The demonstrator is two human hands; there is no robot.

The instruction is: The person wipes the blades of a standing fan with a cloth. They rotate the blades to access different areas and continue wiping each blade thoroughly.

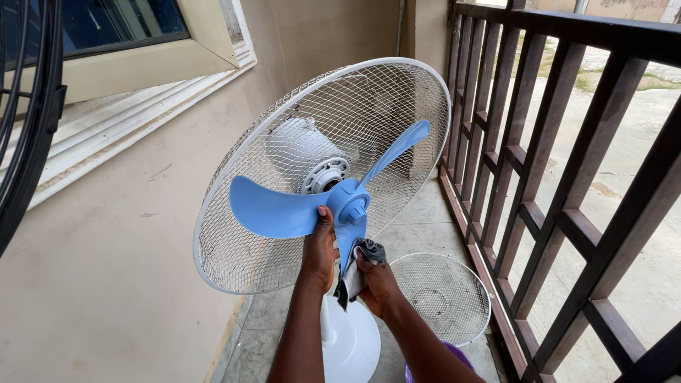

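A white standing fan with its rear wire guard [241, 177] on and front guard off faces me. Its light-blue three-blade propeller [273, 209] sits on the hub [352, 209]. My left hand [319, 248] grips the blade assembly just left of the hub, thumb up against it. My right hand [374, 280] holds a dark grey cloth [357, 269] pressed against the lower blade. The fan's white round base [351, 344] stands on the tiled floor below.
The detached front wire guard [441, 294] lies on the floor at the right. A dark brown wooden railing [567, 177] runs along the right side. A beige wall with a window sill [128, 120] is left. A black fan guard [28, 120] shows far left.
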